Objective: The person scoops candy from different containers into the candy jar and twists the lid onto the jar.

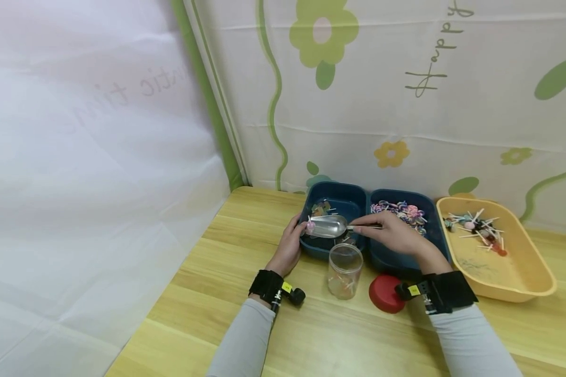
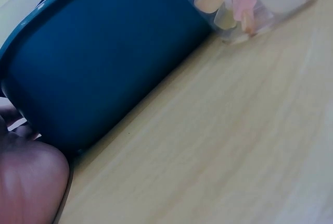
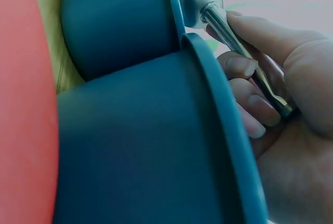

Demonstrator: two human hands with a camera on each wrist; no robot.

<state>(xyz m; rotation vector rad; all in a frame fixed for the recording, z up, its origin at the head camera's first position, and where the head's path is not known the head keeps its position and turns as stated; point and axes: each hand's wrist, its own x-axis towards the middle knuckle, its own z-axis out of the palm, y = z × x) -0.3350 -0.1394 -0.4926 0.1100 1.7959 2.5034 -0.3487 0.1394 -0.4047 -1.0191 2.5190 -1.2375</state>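
My right hand (image 1: 396, 235) grips the handle of a metal scoop (image 1: 327, 226), its fingers curled round it in the right wrist view. The scoop lies level over the left dark blue bin (image 1: 339, 191), with a pink lollipop (image 1: 310, 225) at its tip. Beside that bin's left wall, my left hand (image 1: 287, 248) holds the rim with thumb and fingers; in the left wrist view only part of the hand (image 2: 31, 182) shows. Inside the bin are wrapped candies (image 1: 320, 208), partly hidden by the scoop. A clear jar (image 1: 344, 272) holding a few candies stands before the bin.
A red lid (image 1: 387, 294) lies right of the jar, under my right wrist. The second blue bin (image 1: 387, 256) holds many striped lollipops (image 1: 407, 211). To its right a yellow bin (image 1: 514, 267) contains several lollipops (image 1: 481, 229). A printed curtain (image 1: 339, 115) hangs behind the table.
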